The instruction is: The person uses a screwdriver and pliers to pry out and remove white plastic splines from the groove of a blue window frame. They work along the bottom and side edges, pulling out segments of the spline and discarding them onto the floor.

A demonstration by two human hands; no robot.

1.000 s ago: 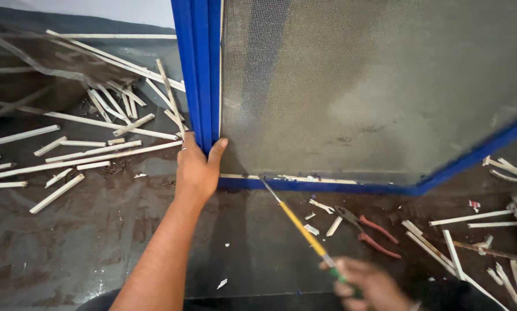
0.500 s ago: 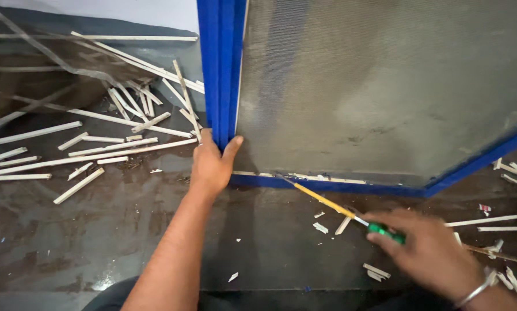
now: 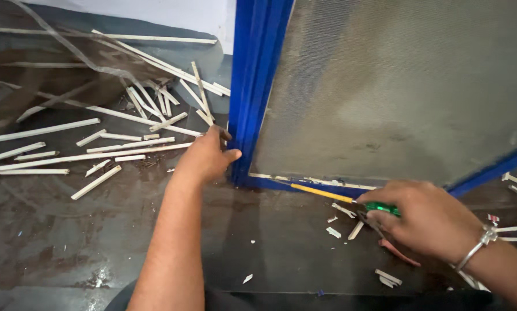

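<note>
At the blue frame's (image 3: 253,103) lower corner, the left hand (image 3: 204,158) still grips the upright, while the right hand (image 3: 428,216), clasping a screwdriver (image 3: 339,197), has moved up, its tip now against the bottom rail's strip.

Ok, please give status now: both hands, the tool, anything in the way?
Left hand grips blue frame corner. Right hand holds screwdriver, tip at bottom rail. White strips litter floor, none blocking.

A workshop for making window screens: a blue metal frame (image 3: 253,86) fitted with grey mesh (image 3: 396,86) stands on a stained dark floor (image 3: 68,242) littered with pale offcut strips (image 3: 97,181).
</note>
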